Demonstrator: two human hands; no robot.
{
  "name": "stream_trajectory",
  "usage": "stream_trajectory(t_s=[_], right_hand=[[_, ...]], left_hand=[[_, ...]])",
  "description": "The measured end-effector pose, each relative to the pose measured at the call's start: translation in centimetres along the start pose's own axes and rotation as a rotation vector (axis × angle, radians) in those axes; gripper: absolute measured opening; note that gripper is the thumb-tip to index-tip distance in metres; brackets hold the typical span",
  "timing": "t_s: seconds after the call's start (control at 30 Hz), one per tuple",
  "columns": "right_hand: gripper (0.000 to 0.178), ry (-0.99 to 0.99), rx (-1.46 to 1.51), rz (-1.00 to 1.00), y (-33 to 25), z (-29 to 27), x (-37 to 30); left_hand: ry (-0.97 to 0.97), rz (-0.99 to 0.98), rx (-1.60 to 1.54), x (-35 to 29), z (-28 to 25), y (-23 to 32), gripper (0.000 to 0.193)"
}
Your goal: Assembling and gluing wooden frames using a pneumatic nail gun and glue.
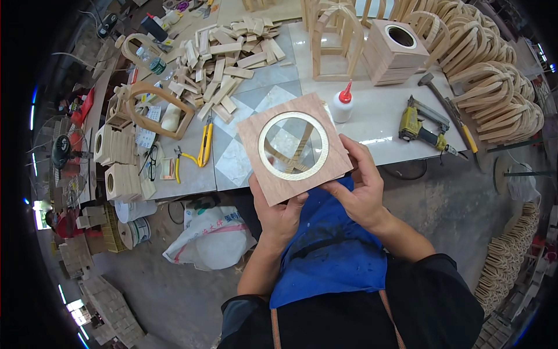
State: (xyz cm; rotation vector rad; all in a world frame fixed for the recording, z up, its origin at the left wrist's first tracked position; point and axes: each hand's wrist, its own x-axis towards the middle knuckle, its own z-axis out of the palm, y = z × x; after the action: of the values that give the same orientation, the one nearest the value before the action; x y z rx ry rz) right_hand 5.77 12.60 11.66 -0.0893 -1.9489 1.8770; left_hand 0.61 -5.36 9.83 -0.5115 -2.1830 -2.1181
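Observation:
A square wooden panel (pixel 273 189) with a large round hole and a pale rim is held up over the near edge of the table. Wooden strips show through its hole, apparently part of a frame behind it. My left hand (pixel 275 216) grips the near left corner, thumb along the lower edge. With fingers around the right corner, my right hand (pixel 365 195) holds the other side. Just beyond the panel stands a white glue bottle (pixel 343 103) with a red nozzle. A yellow-green nail gun (pixel 423 125) lies to the right.
Loose wood blocks (pixel 224 64) are heaped at the back left. A yellow utility knife (pixel 206 142), pliers (pixel 186 156) and glasses (pixel 152 163) lie left. A hammer (pixel 444 99), stacked panels (pixel 392 55) and many arched frames (pixel 494 87) stand right. A white sack (pixel 212 235) sits below.

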Motion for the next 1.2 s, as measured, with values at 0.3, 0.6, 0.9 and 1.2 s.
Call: stream_trajectory(t_s=[0.3, 0.6, 0.9, 1.2], right_hand=[[0.083, -0.024, -0.129, -0.135, -0.4, 0.3, 0.6], [0.072, -0.008, -0.177, -0.228, -1.8, -0.4, 0.7], [0.057, 0.044, -0.261, -0.287, -1.5, -0.6, 0.6], [0.056, 0.099, -0.321, -0.369, -0.3, -0.7, -0.2]], left_hand=[[0.132, 0.027, -0.052, -0.1, 0.1, 1.5, 0.115], [0.26, 0.164, -0.12, 0.1, 0.9, -0.6, 0.118], [0.264, 0.163, -0.078, -0.5, 1.0, -0.7, 0.113], [0.247, 0.137, -0.08, -1.1, 0.9, -1.1, 0.112]])
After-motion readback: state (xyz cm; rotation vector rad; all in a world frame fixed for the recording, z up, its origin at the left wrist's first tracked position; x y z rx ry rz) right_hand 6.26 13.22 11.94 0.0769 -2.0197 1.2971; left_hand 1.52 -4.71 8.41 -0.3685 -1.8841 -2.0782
